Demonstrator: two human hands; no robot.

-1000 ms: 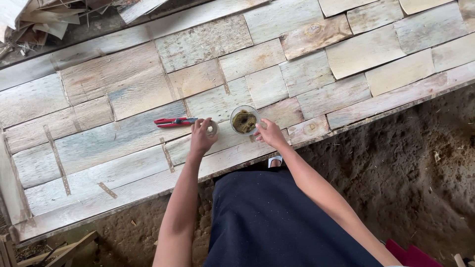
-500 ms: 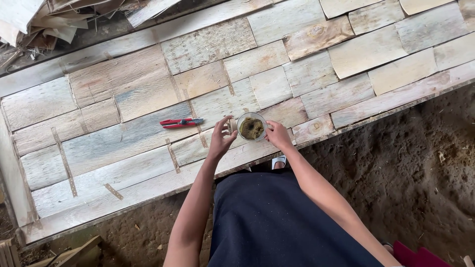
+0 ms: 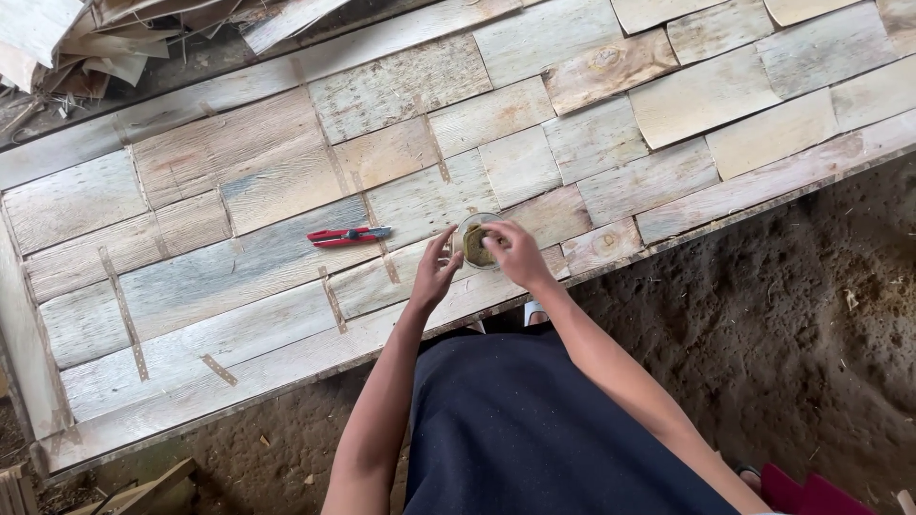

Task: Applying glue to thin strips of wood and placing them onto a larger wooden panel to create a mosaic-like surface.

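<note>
A: What's nearest?

B: I see left hand (image 3: 435, 274), fingers apart, just beside the small round container (image 3: 476, 242) near the bench's front edge. Right hand (image 3: 512, 251) over its rim, fingertips bunched inside.

A: Beyond?

B: Red utility knife (image 3: 347, 235) flat on the plank bench (image 3: 239, 162), well left; wood scraps (image 3: 86, 43) at far corner.

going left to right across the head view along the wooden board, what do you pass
red utility knife → left hand → small clear jar with the right hand over it
</note>
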